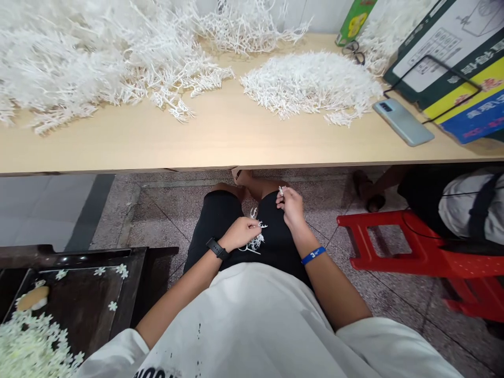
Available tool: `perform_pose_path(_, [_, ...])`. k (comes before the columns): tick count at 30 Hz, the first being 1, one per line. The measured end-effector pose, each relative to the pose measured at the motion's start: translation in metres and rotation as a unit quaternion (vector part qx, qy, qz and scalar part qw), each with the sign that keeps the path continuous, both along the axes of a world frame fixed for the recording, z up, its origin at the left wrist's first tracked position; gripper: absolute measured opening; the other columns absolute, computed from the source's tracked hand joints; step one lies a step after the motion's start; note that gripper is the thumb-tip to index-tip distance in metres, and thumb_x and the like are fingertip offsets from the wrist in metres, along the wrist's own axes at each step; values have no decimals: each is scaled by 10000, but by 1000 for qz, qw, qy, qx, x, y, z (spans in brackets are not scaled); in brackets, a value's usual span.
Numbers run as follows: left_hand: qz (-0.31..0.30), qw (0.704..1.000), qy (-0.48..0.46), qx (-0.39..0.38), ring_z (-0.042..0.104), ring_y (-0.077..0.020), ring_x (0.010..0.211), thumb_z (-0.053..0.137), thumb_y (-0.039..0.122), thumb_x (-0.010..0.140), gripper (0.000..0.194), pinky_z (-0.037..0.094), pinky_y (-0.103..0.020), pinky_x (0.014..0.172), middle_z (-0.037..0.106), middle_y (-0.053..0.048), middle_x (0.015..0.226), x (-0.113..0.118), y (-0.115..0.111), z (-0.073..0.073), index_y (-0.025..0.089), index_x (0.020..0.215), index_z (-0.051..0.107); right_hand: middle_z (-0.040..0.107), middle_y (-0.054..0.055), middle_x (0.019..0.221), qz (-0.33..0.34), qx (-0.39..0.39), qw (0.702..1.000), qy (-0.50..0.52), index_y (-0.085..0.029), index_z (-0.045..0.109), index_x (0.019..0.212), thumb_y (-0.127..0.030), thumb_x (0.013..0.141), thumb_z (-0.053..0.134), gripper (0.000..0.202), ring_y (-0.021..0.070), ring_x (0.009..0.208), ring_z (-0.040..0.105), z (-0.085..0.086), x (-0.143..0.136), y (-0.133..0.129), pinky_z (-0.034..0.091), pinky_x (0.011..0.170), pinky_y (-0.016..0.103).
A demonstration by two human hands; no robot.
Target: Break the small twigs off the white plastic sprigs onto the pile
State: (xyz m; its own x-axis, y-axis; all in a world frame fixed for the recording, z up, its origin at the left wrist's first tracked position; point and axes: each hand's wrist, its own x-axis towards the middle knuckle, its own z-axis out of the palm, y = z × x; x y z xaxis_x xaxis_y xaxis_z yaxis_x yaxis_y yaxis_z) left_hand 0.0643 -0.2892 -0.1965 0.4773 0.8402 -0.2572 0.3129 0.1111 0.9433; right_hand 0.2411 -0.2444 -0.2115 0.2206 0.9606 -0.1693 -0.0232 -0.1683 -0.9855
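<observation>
Low over my lap, my left hand (238, 234) is closed in a pinch on a white branching plastic sprig (256, 243). Thin forked tips of the sprig stick out past the fingers and hang against the black shorts (218, 220). To the right and a little farther forward, my right hand (292, 207) pinches a small white piece (281, 191) between thumb and fingertips. Its exact shape is too small to make out. The two hands are apart.
A wooden table (212, 149) holds a large heap of white sprigs (98, 63), a smaller pile (311, 81), a phone (403, 122), scissors (354, 51) and a printed box (452, 58). A person sits on a red stool (378, 239) at right. White flowers (35, 346) lie lower left.
</observation>
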Motion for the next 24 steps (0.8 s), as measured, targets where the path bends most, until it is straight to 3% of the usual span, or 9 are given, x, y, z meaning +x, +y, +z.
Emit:
perform_pose_path(2, [45,999,-5,4,336,-91,530,517,331,788,294,236,-235,515,374,41,525,-2,0,-1,168,547,472,552,1,646,12,6,1000,6,-198,535,675,-606,785,579,425,96,518,477,5,6,0,354,439,210])
perform_pose_path(6, [154,987,-39,-31,341,-90,514,539,420,794,328,256,-233,511,388,49,525,-2,11,-2,175,585,475,567,1,664,141,-5,987,74,-184,585,681,-611,740,675,440,97,527,495,18,0,-18,378,460,223])
perform_pose_path(9, [151,986,-44,-51,337,-90,495,559,444,785,328,255,-234,498,385,56,498,-1,17,-2,173,609,507,534,-27,648,184,-41,969,159,-185,603,750,-572,736,716,404,84,500,459,24,-8,-31,358,454,223])
perform_pose_path(16, [174,980,-66,-76,310,-74,486,582,456,767,334,256,-236,503,396,59,530,0,15,0,171,616,498,509,-39,617,185,-84,954,222,-182,553,737,-536,765,724,394,70,483,421,39,-12,-33,289,438,208])
perform_pose_path(18, [177,979,-67,-82,313,-75,485,588,465,758,337,259,-236,508,398,60,528,1,16,1,171,617,503,468,-50,569,195,-73,948,242,-190,503,701,-540,807,685,409,67,459,372,57,-15,-33,253,426,207])
perform_pose_path(21, [176,978,-67,-88,313,-79,484,596,492,748,357,256,-234,507,369,66,503,1,16,2,176,613,500,389,-66,504,228,-16,943,240,-199,441,658,-507,873,626,418,66,436,295,96,-21,-31,223,418,211])
perform_pose_path(24, [176,979,-57,-89,303,-80,486,583,499,756,363,244,-228,498,350,66,501,1,16,3,178,614,491,381,-61,508,227,90,957,155,-207,431,661,-464,956,512,400,75,441,308,142,-18,-13,273,431,219])
